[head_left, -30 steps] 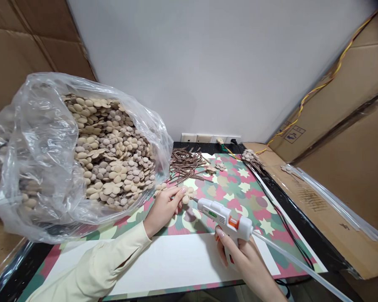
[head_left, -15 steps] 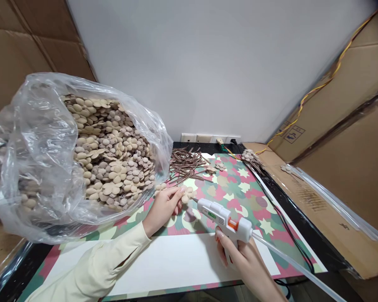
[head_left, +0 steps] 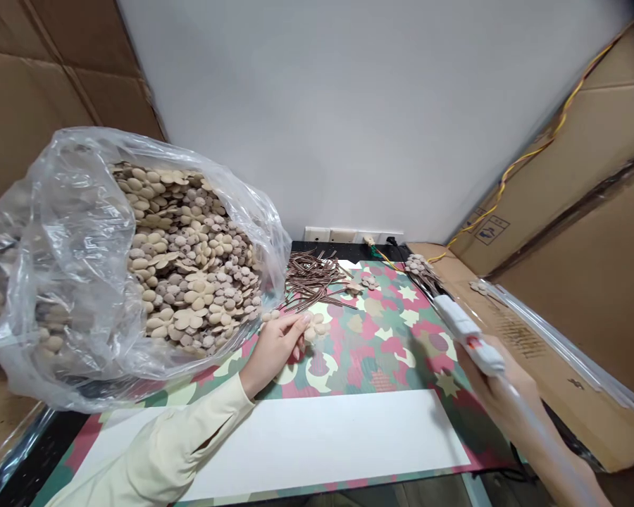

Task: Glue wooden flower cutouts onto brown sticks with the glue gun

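Between its thumb and fingers my left hand (head_left: pixel 281 345) pinches a beige fabric flower (head_left: pixel 315 328), just above the patterned table cover. Off to the right, my right hand (head_left: pixel 499 384) is closed around a white glue gun (head_left: pixel 468 331), whose nozzle end points away towards the far right of the table. A clear glue stick trails from its back, blurred by motion. Beyond my left hand lies a pile of thin brown strips (head_left: pixel 314 278). A small greyish flower (head_left: pixel 370 282) rests beside them.
A big clear plastic bag (head_left: pixel 79 218) full of beige and grey flowers stands at left. A white sheet (head_left: pixel 317 436) lies in front. Bunched flowers (head_left: pixel 420 266) sit at back right, near clear sticks (head_left: pixel 549 331) on cardboard. Sockets (head_left: pixel 343 236) line the wall.
My right hand has swung the glue gun away from the flower, to the right and slightly up. My left hand keeps its hold on the flower in nearly the same place.
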A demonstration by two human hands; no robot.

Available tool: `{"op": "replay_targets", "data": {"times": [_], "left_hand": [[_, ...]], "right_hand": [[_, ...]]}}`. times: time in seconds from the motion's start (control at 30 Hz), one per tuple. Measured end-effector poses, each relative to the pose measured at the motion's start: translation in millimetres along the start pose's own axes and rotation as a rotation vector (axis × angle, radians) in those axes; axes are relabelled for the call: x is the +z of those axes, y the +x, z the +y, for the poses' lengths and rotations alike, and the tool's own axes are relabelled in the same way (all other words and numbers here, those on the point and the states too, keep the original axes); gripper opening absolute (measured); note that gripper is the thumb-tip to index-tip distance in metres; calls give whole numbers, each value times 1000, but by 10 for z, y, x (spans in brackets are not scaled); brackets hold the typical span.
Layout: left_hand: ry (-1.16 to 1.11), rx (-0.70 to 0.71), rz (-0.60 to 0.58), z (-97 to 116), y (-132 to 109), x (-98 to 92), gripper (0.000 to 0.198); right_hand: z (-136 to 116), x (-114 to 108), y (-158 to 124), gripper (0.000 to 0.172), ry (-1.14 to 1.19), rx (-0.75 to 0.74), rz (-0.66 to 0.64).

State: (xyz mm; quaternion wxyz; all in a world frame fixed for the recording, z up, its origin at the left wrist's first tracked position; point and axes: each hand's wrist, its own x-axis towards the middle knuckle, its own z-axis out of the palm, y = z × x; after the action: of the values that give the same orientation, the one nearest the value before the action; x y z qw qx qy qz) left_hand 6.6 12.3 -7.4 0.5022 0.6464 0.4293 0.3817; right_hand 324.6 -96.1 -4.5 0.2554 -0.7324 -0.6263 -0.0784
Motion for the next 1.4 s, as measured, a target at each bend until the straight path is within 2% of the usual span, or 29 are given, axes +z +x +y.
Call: {"op": "replay_targets", "data": {"times": [0.17,0.27,0.37,0.4,0.47,0.53,0.57,0.67,0.77,0.87,0.97,1.03,1.1,1.17,1.27,1.33,1.4], "left_hand": [[-58,-67,64,-11,31,-21,36],[-71,-38,139,-16,67,-83,35],[-101,-5,212,-3,104,-169,35],[-119,-1,233,4,115,-195,34],[-164,0,256,16,131,-238,33],[-201,-2,256,22,142,-264,33],[-209,-3,257,22,146,-271,33],[-214,-9,274,14,158,-281,33],[-213,-17,290,-2,168,-291,33],[-212,-25,297,-14,175,-305,33],[-216,-23,295,-8,177,-317,33],[-215,-24,256,8,175,-323,33],[-219,-18,190,34,169,-330,34],[-229,-2,116,72,157,-335,34],[-232,17,-13,146,127,-343,36],[-213,33,-115,198,100,-350,34],[-185,33,-238,242,70,-353,32]], "right_hand": [[383,321,261,25,-270,-185,-248],[724,488,372,37,-208,-242,-268],[870,398,532,52,-91,-287,-393],[814,316,604,52,-64,-299,-436],[515,142,767,41,-11,-306,-448],[22,54,937,32,76,-298,-434],[-255,70,1019,30,140,-339,-467],[-978,356,1249,23,285,-543,-484],[-1353,805,1437,20,305,-668,-447],[-1451,1128,1542,13,302,-706,-483],[-1458,1176,1561,11,306,-711,-514],[-1465,1054,1543,15,317,-704,-518],[-1481,847,1513,17,327,-700,-515],[-1502,611,1472,17,367,-701,-574],[-1529,333,1400,18,504,-698,-841],[-1538,243,1358,14,577,-670,-1028],[-1540,218,1330,9,625,-613,-1157]]}}
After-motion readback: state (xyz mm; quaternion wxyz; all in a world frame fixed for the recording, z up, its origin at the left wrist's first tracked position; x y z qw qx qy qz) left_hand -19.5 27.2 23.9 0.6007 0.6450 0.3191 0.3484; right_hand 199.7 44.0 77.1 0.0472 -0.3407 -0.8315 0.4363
